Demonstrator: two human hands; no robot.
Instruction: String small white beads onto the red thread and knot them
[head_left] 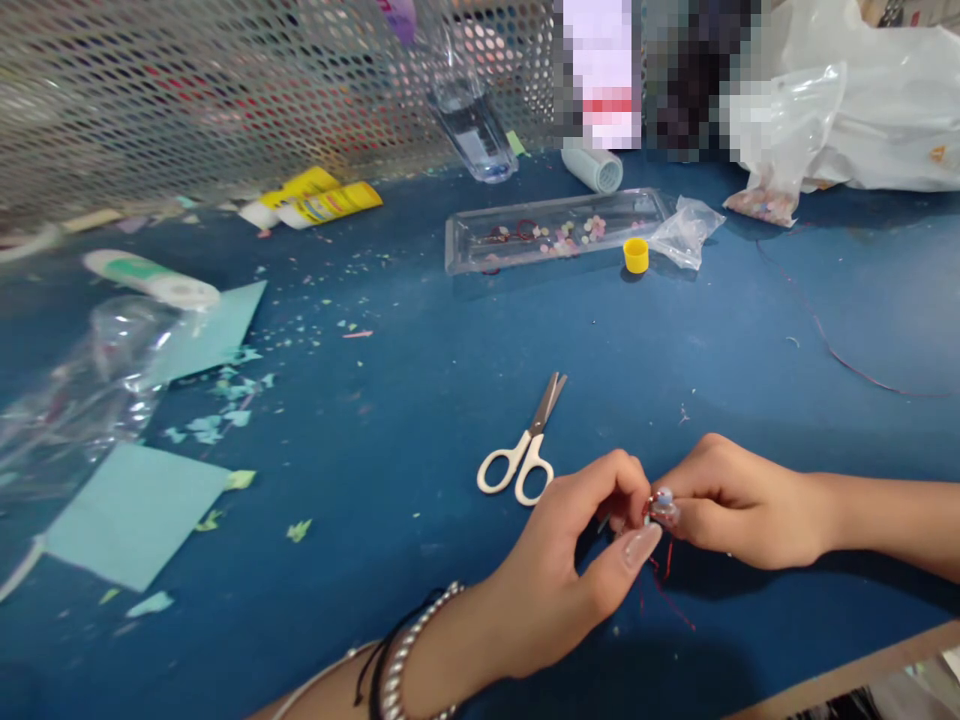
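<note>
My left hand (570,560) and my right hand (739,510) meet low over the blue table (450,380), near its front edge. Both pinch a small bead on a thin red thread (664,580) between fingertips; the thread's ends hang down under the fingers. The bead (663,500) is tiny, pale with a bit of red, and partly hidden by my fingers. Bracelets circle my left wrist. White-handled scissors (525,450) lie shut just left of my left hand.
A clear tray (465,245) of beads lies at the back, with a yellow cap (636,255), small plastic bags (686,232) and a thread spool (594,168) nearby. Glue tubes (319,203), light blue paper sheets (135,515), scraps and a crumpled clear bag (82,390) fill the left. Mesh panel behind.
</note>
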